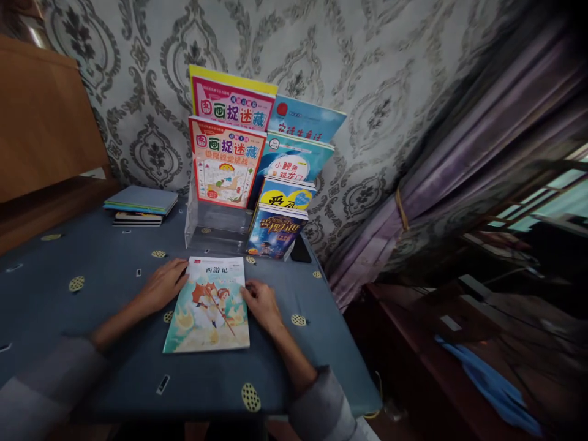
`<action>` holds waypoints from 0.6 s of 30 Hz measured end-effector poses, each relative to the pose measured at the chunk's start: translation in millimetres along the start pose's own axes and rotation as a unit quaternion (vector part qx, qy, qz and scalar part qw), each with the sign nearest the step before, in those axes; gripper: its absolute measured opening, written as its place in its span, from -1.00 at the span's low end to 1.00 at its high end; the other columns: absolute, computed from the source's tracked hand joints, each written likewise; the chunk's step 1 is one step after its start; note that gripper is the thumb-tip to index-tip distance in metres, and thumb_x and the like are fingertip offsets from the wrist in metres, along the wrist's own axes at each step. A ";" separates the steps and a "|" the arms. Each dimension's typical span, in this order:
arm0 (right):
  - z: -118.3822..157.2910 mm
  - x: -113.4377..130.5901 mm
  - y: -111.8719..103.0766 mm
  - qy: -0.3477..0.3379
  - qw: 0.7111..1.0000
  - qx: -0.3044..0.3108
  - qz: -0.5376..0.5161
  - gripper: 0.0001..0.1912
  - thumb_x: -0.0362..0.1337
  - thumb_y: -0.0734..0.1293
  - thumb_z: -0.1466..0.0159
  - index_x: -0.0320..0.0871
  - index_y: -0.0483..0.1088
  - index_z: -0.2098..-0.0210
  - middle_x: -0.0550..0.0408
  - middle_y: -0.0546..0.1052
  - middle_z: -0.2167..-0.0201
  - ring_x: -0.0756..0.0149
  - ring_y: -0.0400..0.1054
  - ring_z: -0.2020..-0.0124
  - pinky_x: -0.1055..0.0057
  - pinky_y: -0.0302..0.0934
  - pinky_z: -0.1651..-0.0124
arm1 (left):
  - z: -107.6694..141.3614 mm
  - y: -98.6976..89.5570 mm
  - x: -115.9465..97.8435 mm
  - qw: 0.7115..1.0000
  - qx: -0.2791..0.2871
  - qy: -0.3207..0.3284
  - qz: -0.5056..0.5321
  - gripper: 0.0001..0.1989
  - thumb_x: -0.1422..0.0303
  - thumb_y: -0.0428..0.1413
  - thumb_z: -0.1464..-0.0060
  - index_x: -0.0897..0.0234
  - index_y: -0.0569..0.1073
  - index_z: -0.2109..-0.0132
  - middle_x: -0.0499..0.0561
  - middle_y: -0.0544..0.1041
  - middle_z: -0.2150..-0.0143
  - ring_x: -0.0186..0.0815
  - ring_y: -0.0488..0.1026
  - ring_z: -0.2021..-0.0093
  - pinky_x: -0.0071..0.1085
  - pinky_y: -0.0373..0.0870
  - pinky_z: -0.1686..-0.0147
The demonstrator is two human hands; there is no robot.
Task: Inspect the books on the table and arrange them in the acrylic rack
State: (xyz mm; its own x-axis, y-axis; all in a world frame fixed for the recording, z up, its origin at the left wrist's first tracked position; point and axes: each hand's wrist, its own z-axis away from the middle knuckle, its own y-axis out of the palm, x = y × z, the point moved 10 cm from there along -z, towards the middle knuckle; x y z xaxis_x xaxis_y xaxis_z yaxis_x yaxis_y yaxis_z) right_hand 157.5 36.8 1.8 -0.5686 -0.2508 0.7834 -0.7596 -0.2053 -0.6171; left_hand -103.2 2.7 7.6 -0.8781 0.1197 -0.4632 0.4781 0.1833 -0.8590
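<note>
A thin picture book [211, 318], its cover showing cartoon figures on green and white, lies flat on the cloth-covered table in front of me. At its upper left edge is my left hand [163, 285], fingers close together and gripping that side. My right hand [263, 303] has its fingers curled and its thumb against the right edge. Just behind the book stands a clear acrylic book rack [215, 236]. An orange-red picture book [225, 162] and a pink one [234, 107] fill its left column. Several books stand in the right column, with a dark blue book [275, 233] in front.
A stack of books [140, 205] lies at the back left, near a wooden panel [46, 122]. Right of the rack is a dark flat object [301, 250]. Patterned wallpaper backs the table [114, 392]; a purple curtain [427, 177] hangs to the right.
</note>
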 end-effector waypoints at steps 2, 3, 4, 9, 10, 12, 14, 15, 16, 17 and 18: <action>1.0 1.6 -2.0 0.006 1.000 -0.006 0.016 -0.78 -0.26 0.32 -0.32 -0.19 0.59 0.16 0.11 0.56 0.52 0.32 0.39 0.47 0.45 0.08 0.38 | -1.7 8.3 1.3 0.999 0.008 0.000 -0.035 -0.50 0.18 -0.12 -0.26 0.32 0.46 -0.17 0.27 0.46 -0.27 0.03 0.37 -0.27 0.01 0.26 -0.26; 1.5 2.9 -2.9 0.006 1.000 -0.009 0.027 -0.77 -0.27 0.31 -0.33 -0.18 0.59 0.13 0.10 0.57 0.50 0.31 0.41 0.46 0.45 0.11 0.36 | -2.4 11.8 3.3 0.999 0.009 -0.002 -0.048 -0.49 0.19 -0.13 -0.27 0.33 0.45 -0.20 0.28 0.44 -0.31 0.04 0.35 -0.30 0.03 0.25 -0.27; 2.2 4.5 -3.3 0.003 0.999 -0.012 0.038 -0.76 -0.28 0.30 -0.33 -0.17 0.58 0.10 0.09 0.59 0.47 0.30 0.43 0.44 0.45 0.13 0.34 | -3.0 15.0 5.2 0.998 0.007 -0.001 -0.062 -0.49 0.20 -0.13 -0.29 0.33 0.44 -0.22 0.28 0.43 -0.32 0.03 0.35 -0.31 0.03 0.25 -0.28; 9.5 13.6 3.3 -0.064 0.994 -0.031 0.088 -0.69 -0.34 0.27 -0.33 -0.16 0.54 -0.01 -0.04 0.63 0.14 0.21 0.53 0.19 0.42 0.30 0.13 | -6.7 28.0 13.2 0.993 -0.038 0.028 -0.104 -0.51 0.23 -0.13 -0.31 0.26 0.49 -0.22 0.19 0.49 -0.29 -0.05 0.41 -0.29 -0.12 0.37 -0.22; 11.1 10.6 4.0 -0.074 0.991 -0.048 0.101 -0.68 -0.34 0.27 -0.32 -0.15 0.54 -0.02 -0.07 0.63 0.10 0.17 0.54 0.13 0.39 0.32 0.06 | -8.3 31.2 13.6 0.991 -0.050 0.040 -0.114 -0.51 0.24 -0.14 -0.32 0.25 0.49 -0.22 0.18 0.50 -0.28 -0.07 0.43 -0.28 -0.13 0.39 -0.21; 12.7 0.1 9.9 -0.098 0.985 -0.067 0.123 -0.67 -0.34 0.29 -0.31 -0.11 0.54 -0.03 -0.07 0.62 0.04 0.13 0.54 0.04 0.38 0.34 0.00 | -13.0 40.0 13.6 0.986 -0.068 0.068 -0.136 -0.53 0.28 -0.13 -0.32 0.23 0.52 -0.20 0.16 0.54 -0.24 -0.09 0.48 -0.23 -0.14 0.42 -0.19; 12.1 -14.3 14.0 -0.119 0.978 -0.098 0.139 -0.69 -0.31 0.30 -0.32 -0.06 0.54 -0.02 -0.06 0.62 0.00 0.13 0.55 0.02 0.39 0.37 0.02 | -18.5 49.3 12.5 0.980 -0.089 0.101 -0.148 -0.55 0.31 -0.11 -0.31 0.22 0.54 -0.18 0.15 0.55 -0.23 -0.09 0.49 -0.22 -0.14 0.44 -0.18; 11.4 -20.5 15.0 -0.132 0.973 -0.119 0.148 -0.70 -0.28 0.31 -0.32 -0.04 0.54 -0.02 -0.05 0.63 0.00 0.12 0.55 -0.01 0.39 0.38 -0.01 | -21.6 53.3 12.7 0.976 -0.105 0.113 -0.152 -0.56 0.33 -0.10 -0.31 0.20 0.55 -0.17 0.13 0.56 -0.22 -0.11 0.51 -0.20 -0.17 0.46 -0.17; 10.2 -25.0 17.9 -0.147 0.968 -0.130 0.159 -0.71 -0.26 0.32 -0.32 -0.02 0.55 -0.01 -0.03 0.64 0.01 0.11 0.54 -0.03 0.39 0.38 -0.02 | -24.5 58.8 11.1 0.972 -0.115 0.134 -0.152 -0.57 0.34 -0.09 -0.31 0.19 0.56 -0.16 0.11 0.57 -0.21 -0.14 0.53 -0.18 -0.23 0.46 -0.16; 8.6 -27.7 21.5 -0.162 0.962 -0.136 0.171 -0.73 -0.24 0.34 -0.31 -0.01 0.55 0.01 -0.02 0.65 0.05 0.11 0.55 -0.02 0.40 0.39 -0.01 | -27.3 64.1 8.6 0.967 -0.128 0.158 -0.151 -0.58 0.36 -0.07 -0.29 0.18 0.55 -0.17 0.09 0.57 -0.21 -0.17 0.53 -0.18 -0.28 0.46 -0.16; 6.8 -31.5 20.1 -0.157 0.957 -0.161 0.181 -0.72 -0.26 0.35 -0.30 0.00 0.55 0.00 -0.04 0.64 0.03 0.10 0.55 -0.04 0.39 0.38 -0.03 | -29.3 70.3 4.0 0.960 -0.138 0.191 -0.150 -0.58 0.37 -0.04 -0.27 0.17 0.54 -0.18 0.08 0.58 -0.20 -0.19 0.54 -0.16 -0.32 0.48 -0.14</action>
State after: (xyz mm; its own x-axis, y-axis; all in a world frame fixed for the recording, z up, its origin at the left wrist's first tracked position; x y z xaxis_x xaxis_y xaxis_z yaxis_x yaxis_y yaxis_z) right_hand 162.3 34.1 -35.8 -0.7289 -0.5323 0.4305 -0.6169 0.2382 -0.7501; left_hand -72.5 44.7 -48.2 -0.9316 0.3606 -0.0453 0.2379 0.5108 -0.8261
